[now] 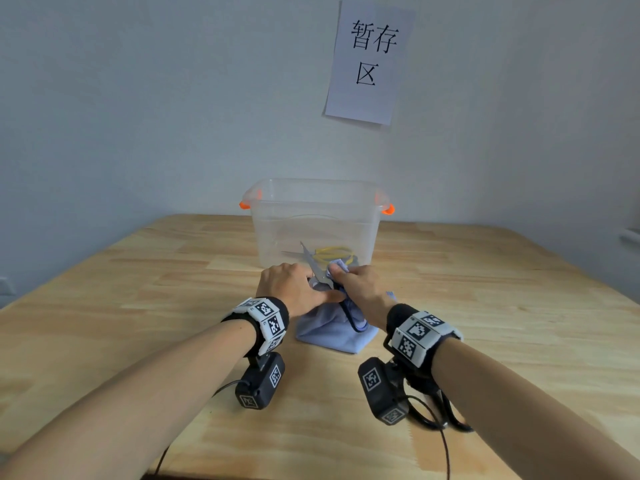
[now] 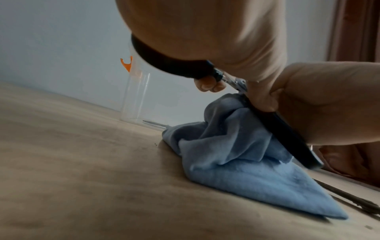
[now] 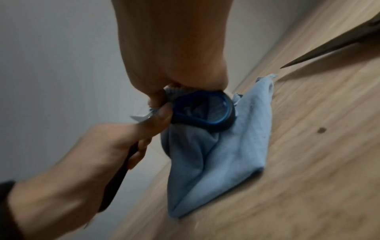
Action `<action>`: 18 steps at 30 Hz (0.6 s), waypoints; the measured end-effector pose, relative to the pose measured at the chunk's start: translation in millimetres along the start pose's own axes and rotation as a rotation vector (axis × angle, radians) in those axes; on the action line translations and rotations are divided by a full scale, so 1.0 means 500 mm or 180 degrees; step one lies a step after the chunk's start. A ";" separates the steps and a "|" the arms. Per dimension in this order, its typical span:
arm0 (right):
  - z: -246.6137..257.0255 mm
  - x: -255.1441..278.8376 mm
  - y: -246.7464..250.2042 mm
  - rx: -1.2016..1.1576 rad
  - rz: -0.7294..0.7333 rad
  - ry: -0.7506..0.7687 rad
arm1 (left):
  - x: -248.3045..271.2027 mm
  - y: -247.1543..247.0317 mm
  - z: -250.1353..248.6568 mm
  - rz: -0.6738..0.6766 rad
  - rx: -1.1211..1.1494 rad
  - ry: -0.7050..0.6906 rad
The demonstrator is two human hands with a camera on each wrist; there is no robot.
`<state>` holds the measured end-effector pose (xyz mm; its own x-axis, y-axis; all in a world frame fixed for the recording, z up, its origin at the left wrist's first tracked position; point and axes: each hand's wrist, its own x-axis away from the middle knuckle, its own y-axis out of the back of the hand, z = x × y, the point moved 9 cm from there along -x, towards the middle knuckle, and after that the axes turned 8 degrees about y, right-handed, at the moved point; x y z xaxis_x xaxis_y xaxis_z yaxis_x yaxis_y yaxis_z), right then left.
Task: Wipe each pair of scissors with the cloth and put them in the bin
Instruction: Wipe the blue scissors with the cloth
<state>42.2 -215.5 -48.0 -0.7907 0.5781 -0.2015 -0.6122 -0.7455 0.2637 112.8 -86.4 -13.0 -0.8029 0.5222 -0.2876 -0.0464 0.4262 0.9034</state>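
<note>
A pair of scissors [image 1: 313, 265] with a black and blue handle [image 3: 226, 113] is held just in front of the bin, its blades pointing up and away. My left hand [image 1: 291, 285] grips one handle from the left. My right hand [image 1: 363, 289] pinches the light blue cloth [image 1: 329, 336] around the scissors near the pivot. The rest of the cloth [image 2: 246, 162] hangs down to the wooden table [image 1: 138, 289]. The clear bin [image 1: 277, 230] with orange latches stands behind the hands. A yellow-handled pair of scissors [image 1: 334, 252] lies inside it.
A dark blade of another pair of scissors [image 3: 329, 43] lies on the table near my right wrist, also visible low in the left wrist view [image 2: 349, 199]. A paper sign [image 1: 370, 60] hangs on the wall behind the bin. Camera cables trail under both forearms.
</note>
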 end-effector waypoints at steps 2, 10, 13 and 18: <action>0.010 -0.002 0.002 0.0553 -0.0151 0.0021 | -0.001 0.002 -0.004 -0.0131 -0.0097 -0.0006; 0.015 -0.003 -0.018 0.0644 0.0395 0.0336 | -0.004 -0.012 0.026 0.0295 -0.0107 0.0196; 0.010 -0.008 -0.021 0.0308 0.0604 0.0291 | -0.005 -0.021 0.028 0.0383 -0.0020 0.0182; -0.007 0.006 -0.020 -0.0387 0.0681 0.0105 | -0.004 -0.022 0.028 0.0381 0.0027 0.0122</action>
<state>45.9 -207.6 -54.4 -0.9008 0.3930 -0.1844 -0.4249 -0.8854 0.1887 123.2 -81.7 -26.8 -0.8244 0.5413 -0.1652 0.0561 0.3687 0.9279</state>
